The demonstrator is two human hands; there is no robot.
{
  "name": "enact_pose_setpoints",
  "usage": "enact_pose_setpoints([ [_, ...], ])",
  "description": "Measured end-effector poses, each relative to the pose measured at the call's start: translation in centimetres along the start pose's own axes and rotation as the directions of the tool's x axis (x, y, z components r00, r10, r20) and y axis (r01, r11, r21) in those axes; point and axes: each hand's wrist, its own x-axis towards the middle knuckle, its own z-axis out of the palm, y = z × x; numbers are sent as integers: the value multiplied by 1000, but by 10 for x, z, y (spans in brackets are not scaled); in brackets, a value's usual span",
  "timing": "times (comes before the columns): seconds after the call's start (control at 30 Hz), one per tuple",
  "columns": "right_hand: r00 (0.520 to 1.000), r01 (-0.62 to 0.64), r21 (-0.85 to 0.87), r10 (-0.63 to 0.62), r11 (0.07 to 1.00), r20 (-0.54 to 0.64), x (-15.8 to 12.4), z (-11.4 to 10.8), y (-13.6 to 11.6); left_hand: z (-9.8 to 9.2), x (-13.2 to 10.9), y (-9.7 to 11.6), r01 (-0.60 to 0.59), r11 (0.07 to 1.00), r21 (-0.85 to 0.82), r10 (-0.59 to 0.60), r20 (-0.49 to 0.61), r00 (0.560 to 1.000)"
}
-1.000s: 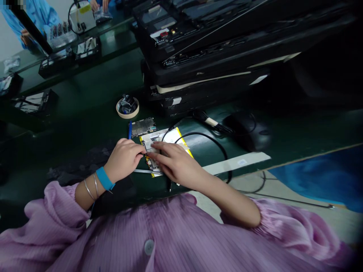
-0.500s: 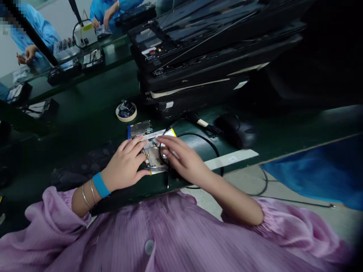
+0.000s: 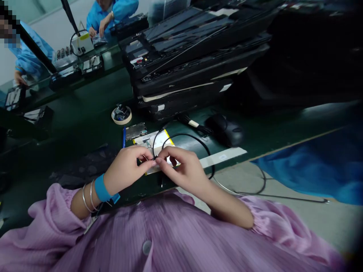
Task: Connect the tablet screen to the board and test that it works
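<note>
My left hand (image 3: 132, 163) and my right hand (image 3: 184, 166) meet fingertip to fingertip, both closed in a pinch. A black cable (image 3: 200, 140) loops round and runs down to these fingertips, where a small dark piece shows. Whether that piece is part of the cable is too small to tell. Under the hands lies a flat white battery-like pack (image 3: 168, 140) with yellow edges, partly covered by the fingers. Just beyond it sit a grey circuit board (image 3: 136, 130) and a slim blue stick (image 3: 124, 136).
Behind stands a stack of black device housings (image 3: 181, 94). A tape roll (image 3: 121, 114) holding small parts, a bundled cord (image 3: 194, 123), a black mouse (image 3: 227, 129) and a white strip (image 3: 222, 157) lie around. Co-workers in blue (image 3: 119, 13) sit across the bench.
My hands have gone from spread over the opened parts to pinching together at the cable. The left fingers have closed. The view has shifted slightly.
</note>
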Motion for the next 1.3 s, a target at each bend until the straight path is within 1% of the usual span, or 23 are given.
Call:
enact_pose_setpoints([
  [0.07, 1000, -4, 11, 5, 1000, -4, 2, 2, 0, 1, -1, 1, 22, 999, -47, -22, -8, 1000],
  [0.13, 1000, -22, 27, 21, 999, 20, 3, 3, 0, 2, -2, -1, 13, 998, -53, -14, -4, 1000],
  [0.2, 998, -40, 40, 38, 998, 41, 4, 5, 1, 3, -2, -4, -11, 1000, -20, 11, -8, 1000],
  [0.27, 997, -67, 46, 65, 997, 49, 5, 7, 3, 4, -2, -7, -56, 998, 43, 57, -41, 997],
  [0.33, 995, -94, 25, 92, 995, 48, 5, 9, 9, 4, -2, -13, -146, 976, 163, 159, -67, 985],
  [0.37, 994, -102, -6, 103, 995, 47, 5, 10, 13, 4, -1, -18, -197, 948, 249, 219, -62, 974],
  [0.43, 996, -85, -95, 88, 992, 33, 4, 11, 22, 5, 1, -28, -269, 857, 440, 311, -26, 950],
  [0.5, 999, -10, -170, 18, 985, 46, 3, 12, 33, 5, 3, -39, -267, 775, 573, 326, -1, 945],
  [0.53, 997, 43, -193, -30, 980, 68, 2, 13, 38, 5, 4, -44, -250, 759, 602, 313, 0, 950],
  [0.6, 985, 149, -239, -123, 959, 121, -1, 15, 46, 6, 4, -50, -224, 761, 608, 287, -5, 958],
  [0.67, 969, 229, -318, -186, 920, 161, -3, 17, 51, 8, 4, -53, -210, 776, 595, 270, -12, 963],
  [0.83, 945, 317, -492, -224, 811, 239, -5, 19, 51, 10, 3, -54, -221, 771, 597, 279, -5, 960],
  [0.93, 936, 341, -528, -228, 778, 268, -5, 18, 49, 10, 3, -53, -237, 757, 608, 286, 17, 958],
  [1.13, 938, 327, -522, -203, 788, 280, -6, 19, 50, 11, 3, -53, -257, 740, 621, 287, 54, 956],
  [1.3, 940, 324, -528, -206, 785, 271, -6, 20, 50, 11, 2, -54, -314, 688, 654, 353, 77, 932],
])
